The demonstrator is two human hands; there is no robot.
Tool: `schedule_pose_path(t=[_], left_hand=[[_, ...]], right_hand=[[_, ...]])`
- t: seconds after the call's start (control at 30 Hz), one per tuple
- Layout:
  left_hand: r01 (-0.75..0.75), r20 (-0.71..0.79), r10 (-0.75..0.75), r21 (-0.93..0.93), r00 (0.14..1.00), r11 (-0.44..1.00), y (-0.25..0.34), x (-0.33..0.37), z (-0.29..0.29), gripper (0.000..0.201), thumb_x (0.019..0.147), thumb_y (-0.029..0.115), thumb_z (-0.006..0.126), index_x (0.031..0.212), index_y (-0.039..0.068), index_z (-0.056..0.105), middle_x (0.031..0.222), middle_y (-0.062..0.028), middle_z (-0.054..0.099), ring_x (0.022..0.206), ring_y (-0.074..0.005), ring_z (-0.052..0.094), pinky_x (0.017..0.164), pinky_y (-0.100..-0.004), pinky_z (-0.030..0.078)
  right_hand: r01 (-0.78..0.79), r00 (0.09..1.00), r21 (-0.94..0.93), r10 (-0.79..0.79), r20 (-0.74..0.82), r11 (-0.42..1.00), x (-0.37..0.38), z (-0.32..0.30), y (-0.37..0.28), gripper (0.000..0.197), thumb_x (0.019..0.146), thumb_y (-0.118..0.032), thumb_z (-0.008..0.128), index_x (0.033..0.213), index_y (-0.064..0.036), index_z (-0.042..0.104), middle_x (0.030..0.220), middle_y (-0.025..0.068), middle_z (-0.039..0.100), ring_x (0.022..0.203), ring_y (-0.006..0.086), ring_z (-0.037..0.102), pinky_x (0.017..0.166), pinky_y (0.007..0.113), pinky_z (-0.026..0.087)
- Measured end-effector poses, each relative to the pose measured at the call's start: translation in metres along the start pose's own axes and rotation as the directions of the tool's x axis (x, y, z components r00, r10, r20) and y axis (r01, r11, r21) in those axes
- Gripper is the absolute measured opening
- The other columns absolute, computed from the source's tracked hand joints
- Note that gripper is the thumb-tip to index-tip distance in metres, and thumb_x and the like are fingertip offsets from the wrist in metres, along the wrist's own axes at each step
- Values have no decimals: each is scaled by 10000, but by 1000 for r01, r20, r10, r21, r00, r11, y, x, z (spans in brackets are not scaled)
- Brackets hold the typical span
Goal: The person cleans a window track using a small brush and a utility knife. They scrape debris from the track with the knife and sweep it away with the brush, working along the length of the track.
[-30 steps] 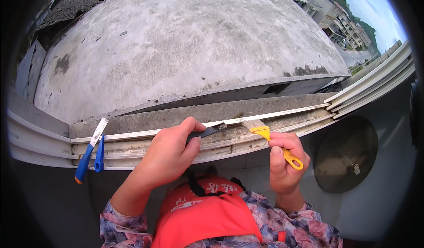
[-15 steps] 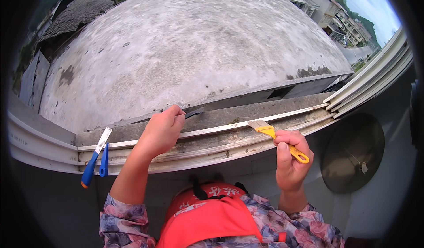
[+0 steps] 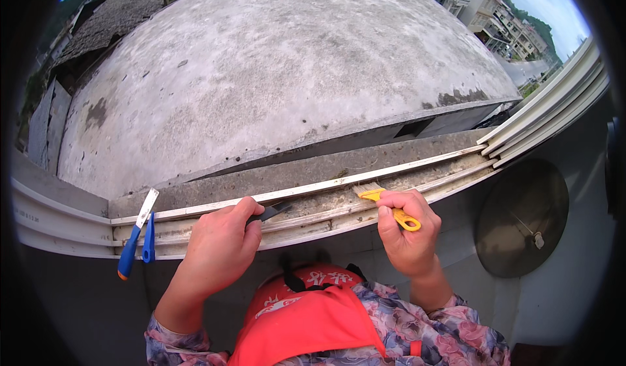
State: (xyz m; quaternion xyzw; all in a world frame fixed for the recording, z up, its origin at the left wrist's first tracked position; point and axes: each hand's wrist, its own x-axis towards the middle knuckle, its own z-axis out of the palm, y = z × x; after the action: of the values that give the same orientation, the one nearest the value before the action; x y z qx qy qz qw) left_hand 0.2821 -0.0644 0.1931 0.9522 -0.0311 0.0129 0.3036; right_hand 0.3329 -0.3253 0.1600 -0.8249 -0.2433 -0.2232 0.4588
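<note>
My left hand [image 3: 222, 245] is closed around a dark flat tool [image 3: 274, 211], its thin end poking out over the channel of a dirty white window track [image 3: 329, 225]. Most of that tool is hidden in my fingers, so its kind is unclear. In my right hand [image 3: 412, 239] is a yellow paintbrush [image 3: 371, 193], pinched by the handle. Its pale bristles reach into the track's dusty channel, a short way right of the dark tool. Grit and dirt line the channel between the rails.
At the left end of the track rest a putty knife [image 3: 132, 248] with a blue handle and a slim blue tool [image 3: 149, 241]. Outside lies a wide concrete roof [image 3: 293, 72]. White window frames [image 3: 554, 108] rise at right. A dark round object [image 3: 521, 219] is below them.
My left hand has drawn back toward me, bringing the dark tool from the outer ledge to the track. My right hand has moved left, lowering the paintbrush's bristles into the channel.
</note>
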Motion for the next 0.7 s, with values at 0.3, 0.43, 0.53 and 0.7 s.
schedule_pose_path(t=[0.3, 0.43, 0.53, 0.7], left_hand=[[-39, 12, 40, -23, 999, 999, 8, 11, 22, 159, 830, 93, 561, 956, 4, 597, 723, -181, 617, 653, -355, 609, 609, -418, 462], [-73, 6, 73, -16, 997, 997, 3, 16, 21, 160, 832, 93, 561, 962, 7, 595, 698, -177, 612, 643, -355, 604, 597, -413, 459], [-44, 15, 45, -79, 999, 996, 2, 11, 16, 172, 821, 88, 558, 964, 7, 608, 661, -167, 597, 594, -314, 588, 566, -385, 448], [53, 133, -37, -118, 990, 992, -2, 12, 2, 193, 798, 80, 556, 959, 1, 629, 630, -154, 579, 521, -224, 539, 529, -333, 431]], right_hand=[[193, 973, 41, -197, 123, 980, -2, 42, -18, 130, 755, -7, 672, 877, -16, 626, 836, 118, 658, 729, 270, 617, 657, 334, 506], [173, 977, 99, -184, 111, 980, 1, 36, -23, 114, 767, 14, 650, 878, -3, 627, 842, 120, 662, 740, 256, 625, 667, 318, 509], [113, 992, 83, -117, 41, 990, 2, 26, -19, 107, 760, -5, 671, 856, -20, 624, 823, 113, 668, 695, 254, 608, 639, 321, 506], [-11, 997, 54, 7, 74, 998, 0, 22, -18, 75, 783, -18, 660, 843, -28, 616, 801, 101, 661, 694, 250, 601, 621, 323, 499]])
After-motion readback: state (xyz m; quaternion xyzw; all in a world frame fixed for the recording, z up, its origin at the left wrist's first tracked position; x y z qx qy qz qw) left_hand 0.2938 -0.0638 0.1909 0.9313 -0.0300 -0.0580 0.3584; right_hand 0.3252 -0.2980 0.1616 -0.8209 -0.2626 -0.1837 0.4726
